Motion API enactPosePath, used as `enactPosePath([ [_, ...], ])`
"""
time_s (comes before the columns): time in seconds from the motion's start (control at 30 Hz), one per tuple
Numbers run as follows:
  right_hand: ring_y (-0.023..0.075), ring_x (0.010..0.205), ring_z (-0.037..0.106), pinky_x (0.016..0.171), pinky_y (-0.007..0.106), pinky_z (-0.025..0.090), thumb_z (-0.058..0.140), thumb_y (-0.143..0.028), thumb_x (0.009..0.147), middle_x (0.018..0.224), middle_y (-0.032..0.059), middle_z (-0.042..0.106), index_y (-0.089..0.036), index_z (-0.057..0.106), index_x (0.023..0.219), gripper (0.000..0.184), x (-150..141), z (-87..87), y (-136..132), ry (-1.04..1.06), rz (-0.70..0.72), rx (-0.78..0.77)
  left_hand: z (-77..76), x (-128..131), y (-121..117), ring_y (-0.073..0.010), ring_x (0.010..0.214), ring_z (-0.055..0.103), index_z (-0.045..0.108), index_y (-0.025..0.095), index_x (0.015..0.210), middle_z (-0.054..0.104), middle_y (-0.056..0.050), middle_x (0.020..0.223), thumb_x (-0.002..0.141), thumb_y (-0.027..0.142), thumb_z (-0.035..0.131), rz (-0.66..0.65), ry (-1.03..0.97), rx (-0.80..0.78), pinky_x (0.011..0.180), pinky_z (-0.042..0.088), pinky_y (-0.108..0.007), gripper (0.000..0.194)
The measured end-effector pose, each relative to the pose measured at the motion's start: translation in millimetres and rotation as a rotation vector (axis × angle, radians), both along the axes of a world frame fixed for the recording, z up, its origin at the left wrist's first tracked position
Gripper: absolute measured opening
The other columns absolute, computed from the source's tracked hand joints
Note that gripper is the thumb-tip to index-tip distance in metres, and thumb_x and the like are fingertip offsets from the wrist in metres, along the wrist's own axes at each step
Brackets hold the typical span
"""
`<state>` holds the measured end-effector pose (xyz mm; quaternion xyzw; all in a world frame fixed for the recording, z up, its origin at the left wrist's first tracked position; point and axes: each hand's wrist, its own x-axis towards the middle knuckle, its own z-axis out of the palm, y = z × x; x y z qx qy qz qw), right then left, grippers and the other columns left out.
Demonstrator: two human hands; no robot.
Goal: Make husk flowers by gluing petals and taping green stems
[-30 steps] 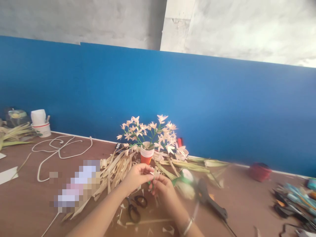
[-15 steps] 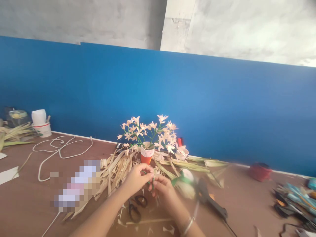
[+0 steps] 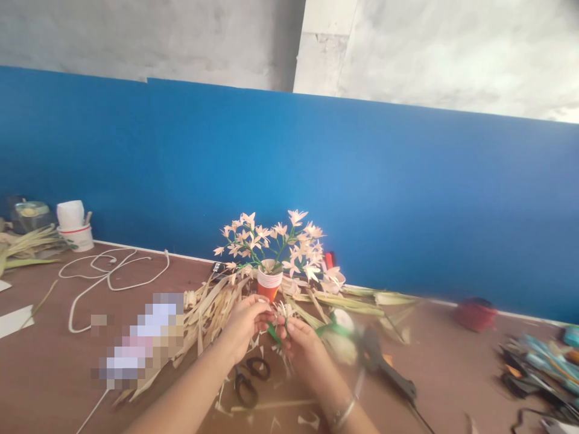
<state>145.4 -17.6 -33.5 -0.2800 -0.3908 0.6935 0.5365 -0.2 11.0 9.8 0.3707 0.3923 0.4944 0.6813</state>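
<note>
Two bare hands meet just in front of the cup point(image 3: 268, 290), with a small pale flower point(image 3: 283, 310) between them. Your right hand point(image 3: 304, 345) has thumb and fingertips pinched together on the flower's base, petals fanned upward. Your left hand point(image 3: 245, 323) is beside it, thumb and fingers nearly closed; you can't tell from here whether they grip the green strip point(image 3: 272, 333) showing just below.

The flower looks nearly weightless, with thin, papery petals likely to crease or tear if squeezed. The green strip looks soft and limp. Your safest hold is low, beneath the petals, with light fingertips.

Compared with half a second ago, your left fingertips have drawn back a little from your right, and more petals and green show. The scissors point(image 3: 245, 390) haven't moved.
</note>
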Motion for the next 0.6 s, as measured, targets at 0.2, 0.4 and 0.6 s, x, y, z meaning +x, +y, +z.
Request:
enactPosePath([
  [0.2,0.0101,0.059,0.047,0.057,0.022,0.036,0.068,-0.031,0.072,0.071,0.0005,0.057,-0.017,0.060,0.075,0.017,-1,-8.4,6,-0.005,-0.085,-0.004,-16.2,7,0,-0.0039,0.040,0.046,0.052,0.014,0.066,0.053,0.004,0.053,0.063,0.011,0.052,-0.040,-0.106,-0.259,0.037,0.026,-0.014,0.005],
  [0.4,0.0167,0.071,0.056,0.069,0.030,0.043,0.066,-0.033,0.072,0.073,0.0022,0.060,-0.018,0.061,0.077,0.017,-2,-9.9,8,-0.012,-0.125,0.056,-19.2,14,-8,-0.0052,0.044,0.046,0.059,0.012,0.065,0.053,0.002,0.056,0.061,0.017,0.063,-0.155,-0.067,-0.162,0.039,0.026,-0.016,0.008],
  [0.6,0.0192,0.075,0.060,0.070,0.032,0.045,0.060,-0.033,0.075,0.080,0.0046,0.064,-0.017,0.062,0.085,0.020,-4,2.0,3,-0.136,-0.162,0.092,-18.1,18,-13,-0.0051,0.045,0.037,0.059,0.012,0.062,0.046,0.005,0.050,0.062,0.031,0.070,-0.281,0.057,0.089,0.044,0.026,-0.018,0.022],
])
